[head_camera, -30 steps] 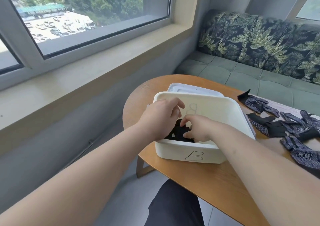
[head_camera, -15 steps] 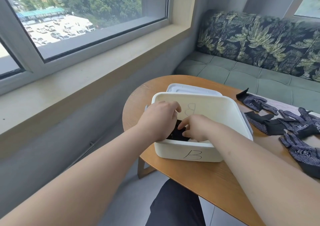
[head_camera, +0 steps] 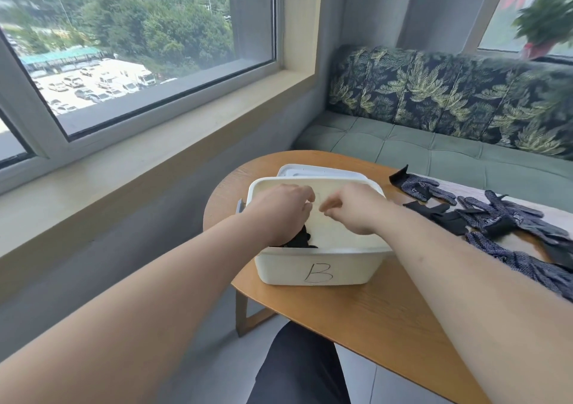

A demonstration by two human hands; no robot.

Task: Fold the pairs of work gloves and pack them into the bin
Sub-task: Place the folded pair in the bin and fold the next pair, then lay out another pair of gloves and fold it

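Observation:
A white bin (head_camera: 319,268) marked "B" stands on the round wooden table (head_camera: 372,317). Inside it, against the near left wall, lies a dark folded pair of gloves (head_camera: 302,240). My left hand (head_camera: 279,214) hovers over the bin's left half, just above the folded pair, with its fingers loosely curled and nothing in them. Over the right half, my right hand (head_camera: 356,211) is also loosely curled and holds nothing. Several loose dark blue and black work gloves (head_camera: 496,217) lie spread on the table to the right of the bin.
The bin's white lid (head_camera: 319,170) lies flat behind it. A green sofa (head_camera: 434,149) with leaf-print cushions runs behind the table. A wide window sill (head_camera: 155,161) is on the left. My dark-trousered knee (head_camera: 297,366) shows below the table edge.
Both hands have risen out of the bin and let go of the folded gloves, which stay at the bottom. The camera has tilted up.

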